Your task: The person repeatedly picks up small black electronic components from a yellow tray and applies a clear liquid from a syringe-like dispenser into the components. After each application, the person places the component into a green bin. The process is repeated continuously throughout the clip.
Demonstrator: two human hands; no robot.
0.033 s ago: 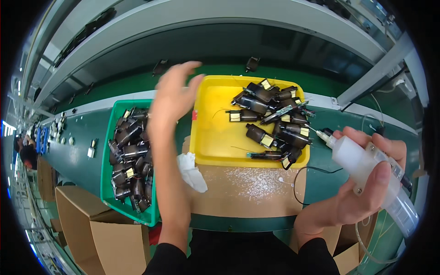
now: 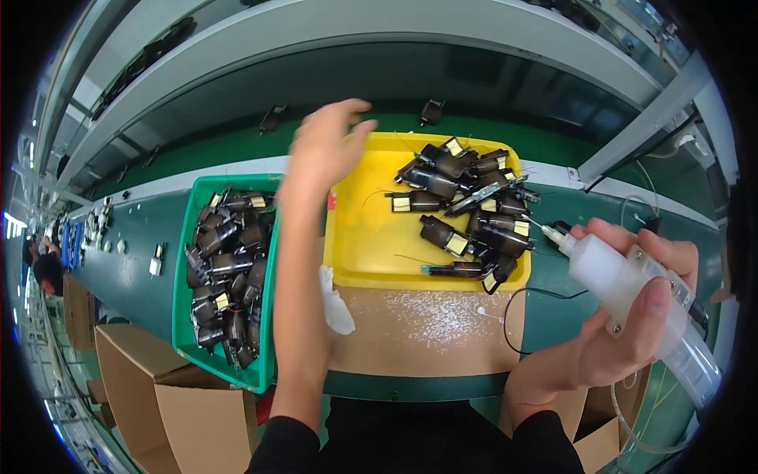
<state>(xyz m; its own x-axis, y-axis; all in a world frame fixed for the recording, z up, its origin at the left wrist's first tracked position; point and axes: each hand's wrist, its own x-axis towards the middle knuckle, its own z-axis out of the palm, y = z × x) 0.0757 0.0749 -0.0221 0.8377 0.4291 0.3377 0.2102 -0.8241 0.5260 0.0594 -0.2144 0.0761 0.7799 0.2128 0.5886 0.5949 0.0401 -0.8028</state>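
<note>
My left hand (image 2: pixel 328 150) is over the left far corner of a yellow tray (image 2: pixel 355 261). It holds nothing, its fingers are apart, and motion blurs it slightly. Piled in the tray's right half are several dark cylindrical parts (image 2: pixel 446 186) with pale yellow labels, thin wires and small green boards. On the right, my right hand (image 2: pixel 632 292) grips a translucent white dispensing syringe (image 2: pixel 600 265). Its thin needle tip points toward the tray's right edge, near the pile. Left of my forearm, a green tray (image 2: pixel 272 347) is filled with similar dark parts (image 2: pixel 229 261).
A brown cardboard sheet (image 2: pixel 418 316) with white specks lies in front of the yellow tray. Beside my left forearm is a crumpled white tissue (image 2: pixel 339 314). A black cable (image 2: pixel 517 296) curves near the sheet's right edge. An open cardboard box (image 2: pixel 134 355) is at lower left.
My left hand has moved right, from between the two trays to above the yellow tray's corner. My right hand and the syringe have hardly moved.
</note>
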